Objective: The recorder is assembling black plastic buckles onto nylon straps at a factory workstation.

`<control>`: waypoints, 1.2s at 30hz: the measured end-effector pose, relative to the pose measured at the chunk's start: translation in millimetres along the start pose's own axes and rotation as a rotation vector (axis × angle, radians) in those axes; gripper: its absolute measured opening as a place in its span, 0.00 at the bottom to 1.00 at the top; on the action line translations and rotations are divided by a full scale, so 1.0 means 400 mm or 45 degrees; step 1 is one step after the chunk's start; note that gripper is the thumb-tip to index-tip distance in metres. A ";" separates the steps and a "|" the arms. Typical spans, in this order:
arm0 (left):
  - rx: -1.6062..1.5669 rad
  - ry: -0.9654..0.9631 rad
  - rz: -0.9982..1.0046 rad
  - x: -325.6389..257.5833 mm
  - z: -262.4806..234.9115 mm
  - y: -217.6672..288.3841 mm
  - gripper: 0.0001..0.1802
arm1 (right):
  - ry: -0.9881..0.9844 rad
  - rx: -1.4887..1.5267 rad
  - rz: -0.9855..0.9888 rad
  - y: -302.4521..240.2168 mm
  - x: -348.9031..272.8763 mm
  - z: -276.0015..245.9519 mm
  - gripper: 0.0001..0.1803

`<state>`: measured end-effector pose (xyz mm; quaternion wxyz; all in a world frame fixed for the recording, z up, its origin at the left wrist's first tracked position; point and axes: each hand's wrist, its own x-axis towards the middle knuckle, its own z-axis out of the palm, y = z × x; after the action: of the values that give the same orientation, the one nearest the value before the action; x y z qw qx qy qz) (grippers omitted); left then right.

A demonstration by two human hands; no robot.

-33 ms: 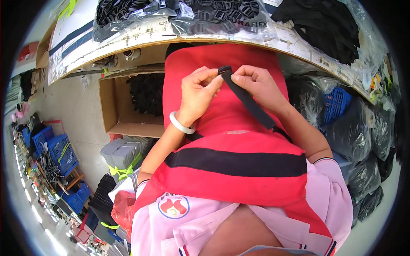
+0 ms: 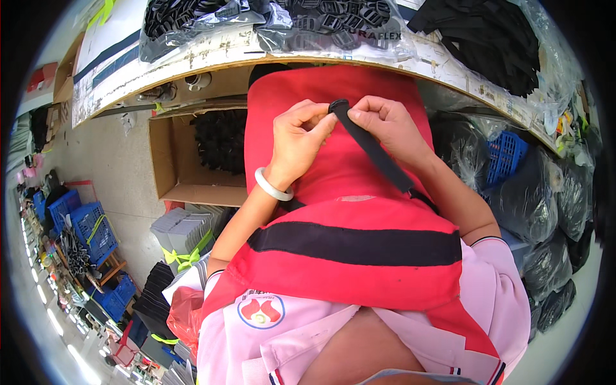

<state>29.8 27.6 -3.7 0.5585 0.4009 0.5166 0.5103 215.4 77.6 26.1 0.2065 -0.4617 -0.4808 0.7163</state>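
Note:
Above the red apron (image 2: 359, 282) over my lap, a small black buckle (image 2: 338, 104) is pinched at the fingertips of my left hand (image 2: 298, 141). A black webbing strap (image 2: 378, 159) runs from the buckle down toward the right, its lower end hanging over the apron. Close by the buckle, the thumb and fingers of my right hand (image 2: 389, 128) are closed on the strap's upper part. Whether the strap is threaded fully through the buckle cannot be made out. A white bangle (image 2: 273, 185) circles my left wrist.
Across the front runs a worn white table (image 2: 218, 61) bearing a clear bag of black buckles (image 2: 340, 22) and a heap of black straps (image 2: 487, 38). An open cardboard box (image 2: 176, 189) stands below at left. Black plastic bags (image 2: 532, 196) and a blue basket (image 2: 507, 154) are at right.
The buckle and the strap's upper end have shifted very slightly to the right. Both hands keep their grip in nearly the same place.

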 end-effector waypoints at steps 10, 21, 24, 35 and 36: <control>0.755 0.002 0.580 0.001 -0.019 -0.010 0.09 | -0.002 0.301 -0.004 0.039 0.036 0.011 0.12; -0.374 0.056 -0.302 0.003 -0.020 -0.041 0.13 | 0.187 0.089 -0.795 0.033 0.031 0.057 0.08; -0.359 0.121 -0.291 -0.008 -0.014 -0.024 0.12 | 0.168 0.035 -0.499 -0.024 -0.008 0.037 0.06; -0.129 0.163 0.048 -0.035 0.001 -0.036 0.11 | 0.014 -0.018 0.106 0.012 0.009 0.028 0.09; -0.094 0.137 0.139 -0.036 0.001 -0.038 0.10 | 0.025 0.057 0.080 0.011 0.009 0.034 0.09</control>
<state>33.4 11.0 -16.0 0.5156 0.3797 0.5041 0.5795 202.4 71.6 22.0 0.1990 -0.4789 -0.4479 0.7283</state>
